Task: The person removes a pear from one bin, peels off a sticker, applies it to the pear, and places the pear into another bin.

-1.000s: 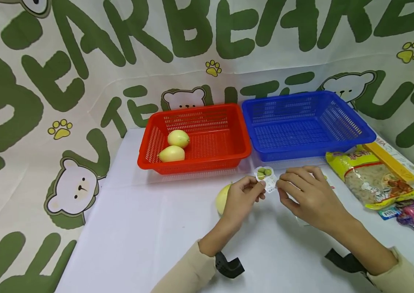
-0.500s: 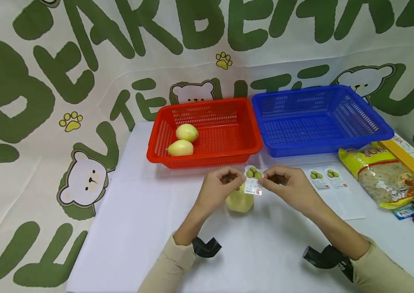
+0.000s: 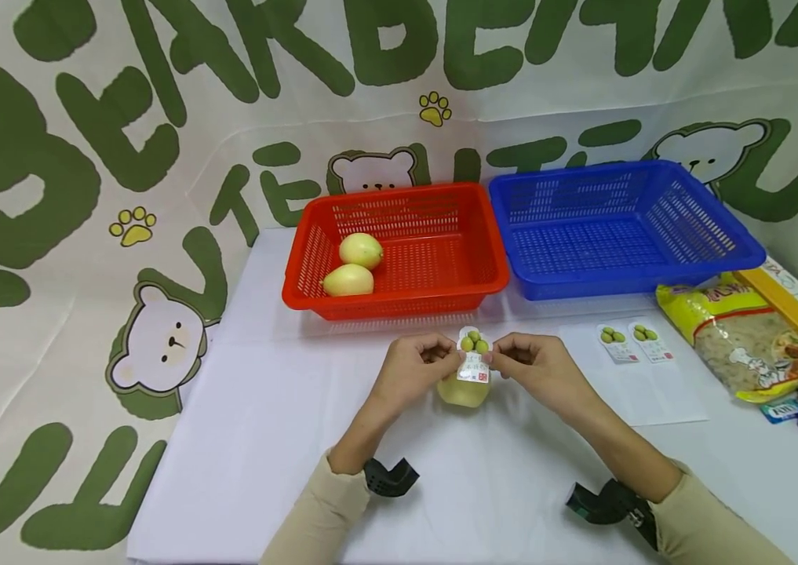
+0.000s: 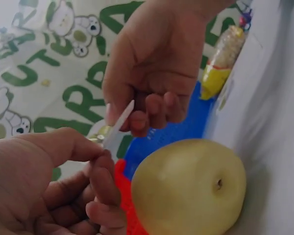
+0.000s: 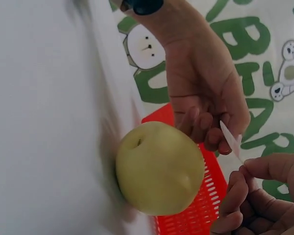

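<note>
Left hand [image 3: 414,372] and right hand [image 3: 540,366], both curled, pinch sticker [image 3: 473,362] by opposite edges above fruit [image 3: 464,395], apparently for keeping it flat.

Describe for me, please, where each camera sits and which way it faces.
Head: worn on the head, facing forward and down; shows the sleeves, and the left hand and right hand pinching the label.
Left wrist: on that wrist, facing the label and right hand beyond; left hand nearer.
Right wrist: on that wrist, facing the label and left hand beyond; right hand nearer.
Both wrist views share the label, pale fruit and red basket.
</note>
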Demonstrator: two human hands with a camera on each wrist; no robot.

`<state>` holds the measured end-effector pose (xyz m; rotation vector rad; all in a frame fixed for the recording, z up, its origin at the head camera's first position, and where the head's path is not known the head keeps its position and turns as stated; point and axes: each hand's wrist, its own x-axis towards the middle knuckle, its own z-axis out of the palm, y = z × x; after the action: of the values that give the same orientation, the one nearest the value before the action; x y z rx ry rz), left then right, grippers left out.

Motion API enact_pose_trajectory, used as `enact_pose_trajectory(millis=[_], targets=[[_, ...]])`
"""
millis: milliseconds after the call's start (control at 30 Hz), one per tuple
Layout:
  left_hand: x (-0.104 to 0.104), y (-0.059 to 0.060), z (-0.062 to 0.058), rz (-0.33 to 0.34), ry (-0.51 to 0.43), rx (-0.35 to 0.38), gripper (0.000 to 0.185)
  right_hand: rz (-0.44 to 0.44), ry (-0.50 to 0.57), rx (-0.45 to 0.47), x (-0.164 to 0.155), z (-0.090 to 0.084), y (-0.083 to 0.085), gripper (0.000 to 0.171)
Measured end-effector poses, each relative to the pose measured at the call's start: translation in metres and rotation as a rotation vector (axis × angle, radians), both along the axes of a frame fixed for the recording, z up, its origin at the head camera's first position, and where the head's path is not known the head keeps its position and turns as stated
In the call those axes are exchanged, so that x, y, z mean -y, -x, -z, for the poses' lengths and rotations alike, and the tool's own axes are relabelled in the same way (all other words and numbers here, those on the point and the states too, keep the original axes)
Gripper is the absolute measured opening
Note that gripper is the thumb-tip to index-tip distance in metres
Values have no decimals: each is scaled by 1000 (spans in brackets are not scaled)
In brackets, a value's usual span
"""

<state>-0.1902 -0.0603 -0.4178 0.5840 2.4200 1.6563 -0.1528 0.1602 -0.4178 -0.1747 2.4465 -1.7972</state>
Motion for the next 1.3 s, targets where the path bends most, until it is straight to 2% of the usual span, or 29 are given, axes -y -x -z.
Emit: enact_pose_trajectory(millis=[267,433,567,667,767,867,1000,1167,1300], targets=[[1,1,5,-38,114,-97,6,10,-68,13,4,13,4,21],[2,1,8,-47,187,-175,13,8,-116,6,6,20,6,15],[4,2,11,-53,265,-213,15,10,-129,0,6,21,7,20],[5,2,14,-22,322,-182,40,-11,-108,29,5,23,7,33],[5,2,17,32,330,-99,55,-68,-76,65,5,25,6,47],[3,2,20,67,297,-62,56,-98,-66,85,6,29,5,58],[2,3,23,114,238,-41,60,-95,-59,73,3,34,4,63],[7,2,23,192,182,54,64,-125,-50,55,-2,39,3,63],[8,3,25,241,193,20,71,-184,-33,24,-5,42,2,65]])
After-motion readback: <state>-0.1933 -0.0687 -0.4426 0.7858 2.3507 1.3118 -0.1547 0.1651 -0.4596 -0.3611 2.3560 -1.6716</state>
